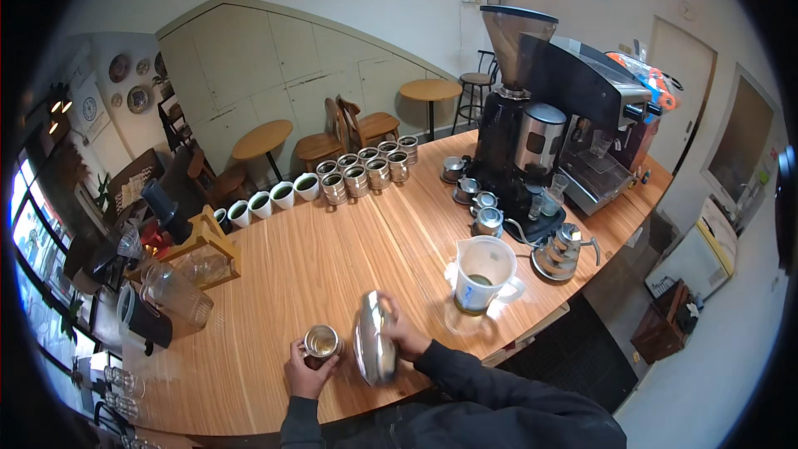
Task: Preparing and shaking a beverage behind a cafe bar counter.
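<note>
My left hand grips a small metal mug by its handle side, near the table's front edge. A shallow amount of liquid shows inside the mug. Just right of it, my right hand is wrapped around a shiny steel cocktail shaker, which is tilted and slightly blurred. A translucent plastic measuring jug stands to the right of the shaker, with some dark liquid at its bottom.
Behind on the wooden table, several metal mugs and white cups with dark liquid form a line. A gooseneck kettle, a coffee grinder and an espresso machine stand right. Left are a glass pitcher and a wooden stand.
</note>
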Tool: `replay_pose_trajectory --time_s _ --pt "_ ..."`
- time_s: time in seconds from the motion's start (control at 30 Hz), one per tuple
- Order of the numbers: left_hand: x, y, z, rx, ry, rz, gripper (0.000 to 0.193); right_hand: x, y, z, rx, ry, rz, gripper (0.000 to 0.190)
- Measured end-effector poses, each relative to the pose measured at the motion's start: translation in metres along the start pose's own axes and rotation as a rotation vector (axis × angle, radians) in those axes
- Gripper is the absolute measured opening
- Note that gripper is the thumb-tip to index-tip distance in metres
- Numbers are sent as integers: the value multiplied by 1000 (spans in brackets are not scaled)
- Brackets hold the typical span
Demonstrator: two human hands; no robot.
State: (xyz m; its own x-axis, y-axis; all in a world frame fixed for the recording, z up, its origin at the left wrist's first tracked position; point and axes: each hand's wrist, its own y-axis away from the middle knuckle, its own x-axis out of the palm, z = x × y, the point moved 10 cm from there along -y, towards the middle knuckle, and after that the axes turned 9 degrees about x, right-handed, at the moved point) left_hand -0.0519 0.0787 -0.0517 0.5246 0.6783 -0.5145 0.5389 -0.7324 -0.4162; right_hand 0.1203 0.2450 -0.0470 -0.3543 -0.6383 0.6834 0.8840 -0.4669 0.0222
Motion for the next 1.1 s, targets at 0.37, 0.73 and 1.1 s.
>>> replay_pose_trajectory --time_s 0.37,0.73,1.1 --pt "23 5 -3 -59 -71 30 59 -43 -6 1 153 -403 -365 88" --pt "-30 34 -36 92 77 -384 63 9 19 24 139 -113 252 86" --pt "-39 12 -30 94 207 -407 34 50 32 57 -134 436 394 77"
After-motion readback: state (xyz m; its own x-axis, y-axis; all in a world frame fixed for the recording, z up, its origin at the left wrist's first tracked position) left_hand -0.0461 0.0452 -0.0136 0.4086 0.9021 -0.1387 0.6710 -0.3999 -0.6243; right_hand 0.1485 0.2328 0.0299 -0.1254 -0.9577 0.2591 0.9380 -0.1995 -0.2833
